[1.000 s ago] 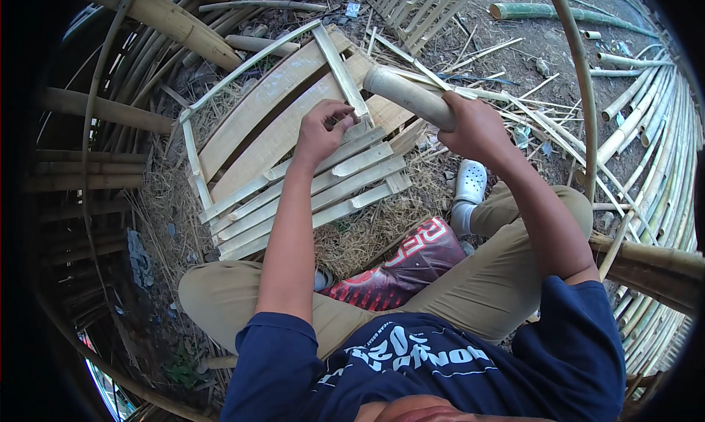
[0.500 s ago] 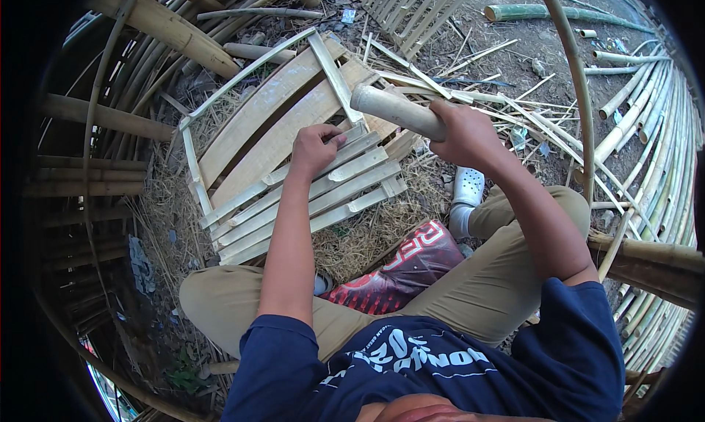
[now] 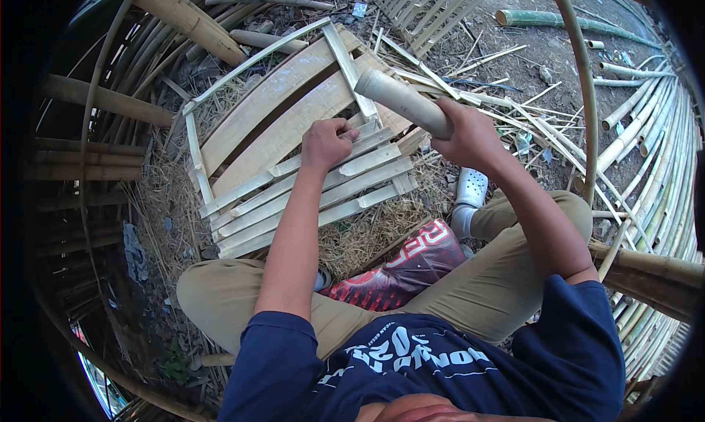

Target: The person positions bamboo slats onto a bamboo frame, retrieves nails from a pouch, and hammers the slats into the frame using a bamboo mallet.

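Observation:
My right hand point(image 3: 470, 134) is wrapped round the near end of a short, thick bamboo length point(image 3: 402, 104), held tilted above the corner of a slatted bamboo frame. My left hand point(image 3: 327, 144) rests on the top slats with thumb and fingers pinched together near that corner. Whatever sits in the pinch is too small to make out. Several pale split bamboo slats point(image 3: 352, 174) lie side by side across the frame's near part. Thin bamboo strips point(image 3: 339, 58) form its outer edges. Wide wooden boards point(image 3: 275, 133) lie beneath it.
A red and black printed sack point(image 3: 389, 271) lies between my legs. Loose split strips point(image 3: 507, 102) scatter to the right, and bamboo poles point(image 3: 653, 157) are stacked beyond. A bent pole point(image 3: 580, 77) rises at the right. Another slatted panel point(image 3: 433, 11) stands at the back.
The view has shifted a little, so the frame appears slightly higher and farther right. Both hands keep nearly the same pose; the bamboo length stays raised over the corner.

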The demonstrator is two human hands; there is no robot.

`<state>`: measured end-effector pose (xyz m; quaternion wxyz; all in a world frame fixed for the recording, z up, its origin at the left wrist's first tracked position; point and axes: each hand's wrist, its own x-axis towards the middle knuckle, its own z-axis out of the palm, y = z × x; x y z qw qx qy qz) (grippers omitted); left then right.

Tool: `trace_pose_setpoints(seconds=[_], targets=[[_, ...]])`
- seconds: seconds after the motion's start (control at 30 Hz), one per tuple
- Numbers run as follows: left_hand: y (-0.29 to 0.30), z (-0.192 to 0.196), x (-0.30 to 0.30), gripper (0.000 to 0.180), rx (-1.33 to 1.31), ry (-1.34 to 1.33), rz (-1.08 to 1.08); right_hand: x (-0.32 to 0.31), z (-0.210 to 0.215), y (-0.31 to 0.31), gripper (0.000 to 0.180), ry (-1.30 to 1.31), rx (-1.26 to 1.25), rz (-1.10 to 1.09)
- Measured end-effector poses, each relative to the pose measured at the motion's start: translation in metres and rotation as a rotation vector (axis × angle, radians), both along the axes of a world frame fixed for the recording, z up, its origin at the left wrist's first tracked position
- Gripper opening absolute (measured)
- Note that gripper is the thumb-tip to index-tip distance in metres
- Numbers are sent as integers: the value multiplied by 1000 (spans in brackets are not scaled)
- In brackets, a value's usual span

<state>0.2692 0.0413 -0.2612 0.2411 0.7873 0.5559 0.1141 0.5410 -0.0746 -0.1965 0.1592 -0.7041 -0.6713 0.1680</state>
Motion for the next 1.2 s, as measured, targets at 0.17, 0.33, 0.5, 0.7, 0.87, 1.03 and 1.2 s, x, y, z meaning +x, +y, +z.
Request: trace_pose_setpoints(seconds=[0.17, 0.33, 0.5, 0.7, 0.87, 1.03, 1.2], targets=[[0, -3, 0, 16, 14, -47, 7, 0, -6, 0, 47, -132, -40, 17], [5, -1, 3, 16, -53, -37, 26, 0, -8, 4, 53, -181, -81, 40], [9, -2, 1, 16, -114, -46, 41, -2, -21, 5, 58, 96, 91, -46], [12, -4, 5, 16, -122, -57, 47, -13, -38, 24, 52, 758, -125, 92], [13, -6, 4, 16, -114, -66, 43, -29, -48, 38, 56, 838, -261, 122], [8, -6, 5, 15, -98, -69, 74, -35, -38, 46, 57, 913, -323, 105], [8, -4, 5, 16, -98, -65, 74, -39, -38, 52, 53, 829, -283, 123]])
